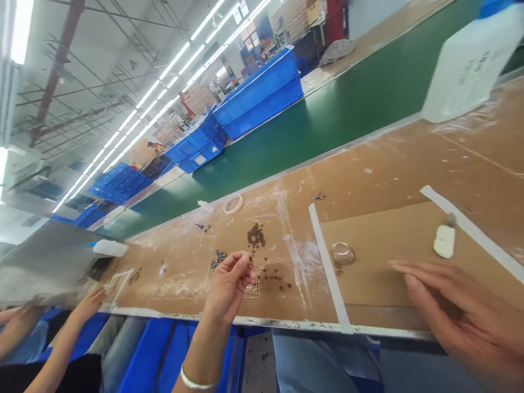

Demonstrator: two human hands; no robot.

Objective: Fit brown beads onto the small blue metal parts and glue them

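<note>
My left hand [231, 281] is closed in a pinch over the table, with a small dark metallic-looking piece [251, 260] at its fingertips, too small to name exactly. Just beyond it lies a ring-shaped pile of small brown round pieces [256, 236], and more of them are scattered to its right. A heap of blue and gold small parts [218, 260] sits just behind the hand. My right hand [462, 314], slightly blurred, hovers over a cardboard sheet [380, 245] with fingers stretched out and nothing visible in them. Near it are a small round clear dish [343, 252] and a cream-coloured block [445, 240].
White tape strips [327, 262] border the cardboard. A white tape roll [233, 203] and a small white bottle [206, 206] lie near the green conveyor belt [347, 103]. A large white jug [470, 71] stands at back right. Blue crates [262, 93] line the far side. A co-worker's hand [90, 304] is at left.
</note>
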